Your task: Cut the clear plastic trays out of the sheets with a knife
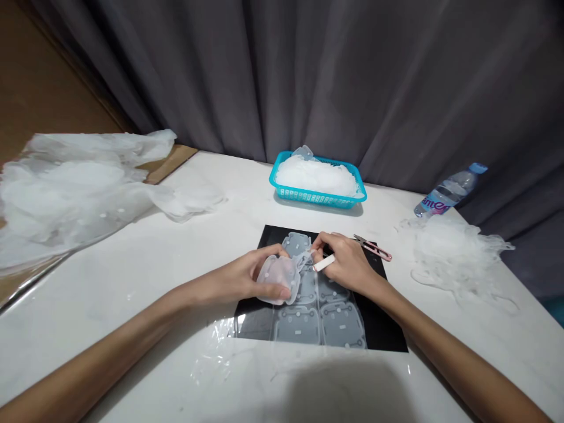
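My left hand (259, 276) is closed round a small translucent, rubbery-looking piece (278, 277), thumb on its near face. My right hand (346, 261) pinches a thin clear strip (305, 258) at the right edge of that piece. A short white handle-like object (324, 263) also sticks out from the right hand's fingers; its kind I cannot make out. Beneath both hands is a black mat (383, 329), on which several flat, translucent rounded-square pieces (298, 324) lie in rows. Pink-handled thread snips (373, 249) rest at the mat's upper right corner, just beyond the right hand.
At the back stands a turquoise basket (317, 198) heaped with whitish translucent pieces. A pile of clear scraps (449, 249) lies on the right, by a tilted water bottle (449, 191). Plastic bags with pale contents (74, 194) cover the left side. A grey curtain (308, 70) hangs behind the white table (154, 364).
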`<action>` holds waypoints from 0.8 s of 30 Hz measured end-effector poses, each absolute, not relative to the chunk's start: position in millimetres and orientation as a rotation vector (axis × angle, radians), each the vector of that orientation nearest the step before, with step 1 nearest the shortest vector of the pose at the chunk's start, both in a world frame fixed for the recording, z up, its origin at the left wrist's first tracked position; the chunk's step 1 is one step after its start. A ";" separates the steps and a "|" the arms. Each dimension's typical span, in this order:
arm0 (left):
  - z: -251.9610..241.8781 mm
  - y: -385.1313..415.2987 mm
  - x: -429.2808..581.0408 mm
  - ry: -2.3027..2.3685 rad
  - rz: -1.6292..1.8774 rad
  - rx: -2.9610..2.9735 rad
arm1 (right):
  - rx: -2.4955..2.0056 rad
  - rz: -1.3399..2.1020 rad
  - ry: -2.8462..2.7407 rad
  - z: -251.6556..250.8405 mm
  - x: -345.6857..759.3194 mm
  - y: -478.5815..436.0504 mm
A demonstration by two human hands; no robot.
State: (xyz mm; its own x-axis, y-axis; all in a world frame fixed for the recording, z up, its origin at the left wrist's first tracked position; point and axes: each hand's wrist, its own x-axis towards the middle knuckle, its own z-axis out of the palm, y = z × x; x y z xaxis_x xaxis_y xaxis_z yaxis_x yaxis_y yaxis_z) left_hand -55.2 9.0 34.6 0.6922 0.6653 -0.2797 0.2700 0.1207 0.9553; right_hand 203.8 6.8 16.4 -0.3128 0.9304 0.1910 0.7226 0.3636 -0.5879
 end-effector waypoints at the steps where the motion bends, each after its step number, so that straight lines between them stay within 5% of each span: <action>1: 34.1 10.2 -54.2 0.842 0.373 1.493 | -1.384 0.610 -2.172 21.3 205.7 6.1; 24: 31.6 -2.9 -37.8 1.047 0.602 1.755 | -1.039 1.044 -2.175 37.0 207.3 -10.9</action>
State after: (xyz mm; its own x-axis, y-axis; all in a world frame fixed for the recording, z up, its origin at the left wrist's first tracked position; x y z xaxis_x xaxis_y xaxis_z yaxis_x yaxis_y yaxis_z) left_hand -37.8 -2.9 31.6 0.5081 0.8592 -0.0599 0.3799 -0.1611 0.9109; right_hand 207.3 -10.9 37.0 -0.5779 0.8081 0.1140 0.4167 0.4122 -0.8102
